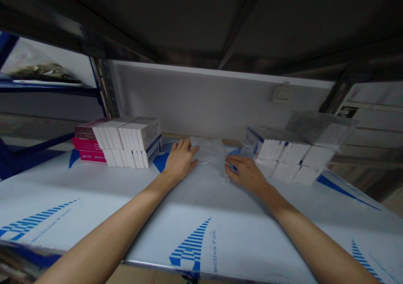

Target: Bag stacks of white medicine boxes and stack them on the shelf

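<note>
Both my arms reach deep onto a white shelf board (195, 217) printed with blue stripes. My left hand (180, 160) lies flat, fingers stretched out, on the left edge of a clear plastic wrapper (210, 153) lying on the shelf. My right hand (244, 171) curls its fingers on the wrapper's right edge, beside a stack of white boxes with blue marks (283, 154). What is inside the wrapper I cannot make out.
A double row of white boxes (132, 143) stands left of my left hand, with red boxes (90, 147) stacked beside them. A plastic-wrapped bundle (317, 128) rests on the right stack. The shelf above hangs low overhead. A wall switch (282, 93) sits on the back wall.
</note>
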A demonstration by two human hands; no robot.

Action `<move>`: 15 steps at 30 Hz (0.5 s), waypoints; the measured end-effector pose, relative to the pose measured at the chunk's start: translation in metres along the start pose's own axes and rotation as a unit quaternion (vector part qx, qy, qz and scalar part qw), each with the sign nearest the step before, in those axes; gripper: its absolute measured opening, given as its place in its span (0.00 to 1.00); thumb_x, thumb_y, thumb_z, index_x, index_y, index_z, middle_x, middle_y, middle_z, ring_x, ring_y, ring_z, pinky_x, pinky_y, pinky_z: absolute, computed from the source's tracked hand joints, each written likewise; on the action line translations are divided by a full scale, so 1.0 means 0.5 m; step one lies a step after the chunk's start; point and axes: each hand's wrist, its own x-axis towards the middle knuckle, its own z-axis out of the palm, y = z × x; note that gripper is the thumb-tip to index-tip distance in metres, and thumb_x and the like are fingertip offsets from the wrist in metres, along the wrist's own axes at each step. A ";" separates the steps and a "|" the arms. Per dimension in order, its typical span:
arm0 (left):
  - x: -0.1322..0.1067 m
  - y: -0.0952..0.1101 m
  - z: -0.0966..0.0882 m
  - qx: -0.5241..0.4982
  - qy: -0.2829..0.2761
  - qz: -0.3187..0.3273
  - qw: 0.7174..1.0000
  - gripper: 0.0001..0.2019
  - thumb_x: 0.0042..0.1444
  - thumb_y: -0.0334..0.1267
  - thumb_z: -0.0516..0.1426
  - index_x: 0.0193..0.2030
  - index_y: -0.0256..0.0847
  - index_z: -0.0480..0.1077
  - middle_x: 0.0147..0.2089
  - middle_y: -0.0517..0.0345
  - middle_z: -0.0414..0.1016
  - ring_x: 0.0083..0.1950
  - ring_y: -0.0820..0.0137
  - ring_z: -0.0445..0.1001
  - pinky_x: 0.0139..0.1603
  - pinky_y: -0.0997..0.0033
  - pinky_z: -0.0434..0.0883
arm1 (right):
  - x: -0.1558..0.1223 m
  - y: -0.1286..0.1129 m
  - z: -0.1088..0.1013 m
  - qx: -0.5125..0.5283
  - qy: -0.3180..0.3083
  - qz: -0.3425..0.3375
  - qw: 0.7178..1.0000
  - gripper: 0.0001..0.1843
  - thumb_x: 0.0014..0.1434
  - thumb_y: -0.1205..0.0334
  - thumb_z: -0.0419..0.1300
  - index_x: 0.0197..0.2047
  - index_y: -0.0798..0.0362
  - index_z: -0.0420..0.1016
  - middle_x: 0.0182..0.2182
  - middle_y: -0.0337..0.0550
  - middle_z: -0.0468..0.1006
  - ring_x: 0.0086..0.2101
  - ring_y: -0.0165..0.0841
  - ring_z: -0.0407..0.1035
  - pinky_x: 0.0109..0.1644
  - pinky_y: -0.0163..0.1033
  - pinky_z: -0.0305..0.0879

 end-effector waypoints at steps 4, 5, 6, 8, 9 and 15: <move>0.002 0.002 -0.003 -0.005 -0.007 0.005 1.000 0.19 0.69 0.46 0.51 0.42 0.36 0.80 0.45 0.42 0.69 0.53 0.53 0.68 0.51 0.55 0.66 | 0.002 0.002 -0.008 -0.002 -0.005 0.038 0.999 0.15 0.67 0.63 0.53 0.39 0.57 0.80 0.38 0.54 0.81 0.35 0.39 0.76 0.42 0.43 0.73; 0.002 0.002 -0.003 -0.001 -0.013 0.003 1.000 0.18 0.70 0.42 0.50 0.42 0.36 0.80 0.45 0.42 0.70 0.52 0.54 0.68 0.51 0.55 0.66 | 0.003 0.001 -0.011 -0.003 -0.009 0.043 0.999 0.14 0.66 0.65 0.53 0.40 0.57 0.80 0.39 0.54 0.80 0.34 0.38 0.75 0.41 0.42 0.73; 0.003 0.003 -0.001 0.004 -0.017 0.000 1.000 0.16 0.69 0.36 0.50 0.45 0.37 0.80 0.45 0.43 0.70 0.53 0.54 0.68 0.51 0.56 0.66 | 0.004 -0.002 -0.014 -0.004 -0.014 0.047 0.999 0.14 0.65 0.68 0.53 0.43 0.56 0.80 0.42 0.53 0.79 0.33 0.37 0.75 0.40 0.41 0.72; 0.002 0.004 0.001 0.011 -0.018 -0.007 1.000 0.19 0.65 0.26 0.51 0.58 0.42 0.75 0.50 0.44 0.70 0.55 0.55 0.67 0.52 0.57 0.66 | 0.007 -0.011 -0.021 -0.016 -0.036 0.056 0.998 0.21 0.61 0.75 0.53 0.53 0.52 0.79 0.48 0.53 0.77 0.33 0.35 0.75 0.41 0.41 0.73; 0.002 0.005 0.003 0.011 -0.014 -0.013 1.000 0.25 0.62 0.23 0.52 0.64 0.45 0.69 0.54 0.45 0.69 0.56 0.55 0.66 0.53 0.57 0.66 | 0.009 -0.017 -0.025 -0.028 -0.054 0.062 0.996 0.27 0.58 0.77 0.53 0.57 0.50 0.77 0.52 0.53 0.75 0.34 0.35 0.75 0.42 0.42 0.73; 0.000 0.005 0.002 0.004 -0.044 -0.047 0.998 0.21 0.60 0.23 0.53 0.56 0.40 0.76 0.62 0.43 0.67 0.61 0.53 0.65 0.56 0.56 0.68 | 0.013 -0.038 -0.032 -0.081 -0.104 0.107 0.985 0.30 0.55 0.77 0.55 0.59 0.52 0.77 0.65 0.55 0.69 0.43 0.47 0.79 0.49 0.52 0.75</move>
